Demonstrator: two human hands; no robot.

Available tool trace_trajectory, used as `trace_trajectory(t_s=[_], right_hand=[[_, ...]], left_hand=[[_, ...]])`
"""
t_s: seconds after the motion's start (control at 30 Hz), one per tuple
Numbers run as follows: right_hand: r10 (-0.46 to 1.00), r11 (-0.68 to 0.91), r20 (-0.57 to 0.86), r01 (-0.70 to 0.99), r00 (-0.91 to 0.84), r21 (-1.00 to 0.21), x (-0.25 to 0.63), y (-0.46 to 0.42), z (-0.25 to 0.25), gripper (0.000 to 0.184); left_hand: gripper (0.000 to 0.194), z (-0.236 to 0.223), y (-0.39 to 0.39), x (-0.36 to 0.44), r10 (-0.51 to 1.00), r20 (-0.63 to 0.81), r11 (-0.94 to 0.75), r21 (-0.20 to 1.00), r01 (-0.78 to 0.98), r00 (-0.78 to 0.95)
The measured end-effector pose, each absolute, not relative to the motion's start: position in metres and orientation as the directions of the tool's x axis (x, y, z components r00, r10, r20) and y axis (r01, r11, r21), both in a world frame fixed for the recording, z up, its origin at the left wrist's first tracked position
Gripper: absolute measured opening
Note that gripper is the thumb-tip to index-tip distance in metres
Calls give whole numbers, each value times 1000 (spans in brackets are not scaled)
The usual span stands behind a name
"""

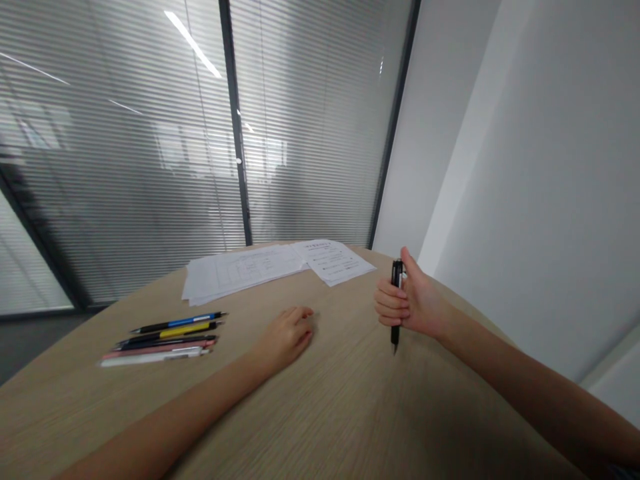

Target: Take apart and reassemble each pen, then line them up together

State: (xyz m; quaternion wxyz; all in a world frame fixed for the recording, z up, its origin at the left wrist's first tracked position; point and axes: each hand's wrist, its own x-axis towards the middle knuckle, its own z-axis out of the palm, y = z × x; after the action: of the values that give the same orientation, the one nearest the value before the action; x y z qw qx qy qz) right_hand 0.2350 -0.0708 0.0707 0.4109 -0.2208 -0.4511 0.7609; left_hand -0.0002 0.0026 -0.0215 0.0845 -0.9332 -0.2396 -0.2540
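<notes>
My right hand [413, 300] is wrapped round a black pen [395, 335], held upright over the table with its tip pointing down. The thumb is raised beside the pen's top end. My left hand [285, 337] rests on the tabletop, fingers loosely bent and a little apart, with nothing seen in it. To its left lies a row of pens: a blue and black pen [183, 323], a yellow and black pen [187, 330], a black one [175, 342], a pink one [165, 350] and a white one [155, 359].
Printed paper sheets [245, 270] lie spread near the far edge of the wooden table [320, 427], with one sheet [337, 263] angled to the right. Behind stands a glass partition with blinds [310, 133]. A white wall [550, 200] rises at the right.
</notes>
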Motion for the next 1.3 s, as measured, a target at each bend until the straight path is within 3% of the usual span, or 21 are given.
trace_trajectory(t_s=[0.33,0.63,0.7,0.83,0.87,0.97,1.07,1.2,1.3], right_hand=[[838,-238,91,-511,-538,-826,234,-73,72,54],[898,-222,7,-464,-441,-857,241,-69,66,61],[924,-219,-53,-408,-379,-886,245,-67,63,53],[962,-169,-87,-314,-260,-934,263,-59,54,12],[975,-128,-71,-268,-211,-955,269,-56,52,5],[1000,6,5,30,-13,-1000,289,-46,47,16],[996,22,36,172,82,-985,312,-33,41,22],[960,21,127,390,250,-921,345,-14,23,33],[920,-28,211,592,330,-805,365,-1,7,38]], left_hand=[[18,-22,3,0,395,528,-881,-13,472,752],[18,-21,3,0,404,494,-873,-45,486,770],[18,-21,3,0,406,495,-871,-46,489,768],[18,-19,1,1,411,490,-869,-45,493,769],[18,-19,1,1,411,487,-870,-44,492,770],[18,-18,1,1,414,485,-870,-40,492,770],[19,-18,1,2,421,483,-867,-36,497,768],[18,-20,1,2,421,481,-869,-28,494,769],[18,-21,2,2,428,482,-867,-19,497,765]])
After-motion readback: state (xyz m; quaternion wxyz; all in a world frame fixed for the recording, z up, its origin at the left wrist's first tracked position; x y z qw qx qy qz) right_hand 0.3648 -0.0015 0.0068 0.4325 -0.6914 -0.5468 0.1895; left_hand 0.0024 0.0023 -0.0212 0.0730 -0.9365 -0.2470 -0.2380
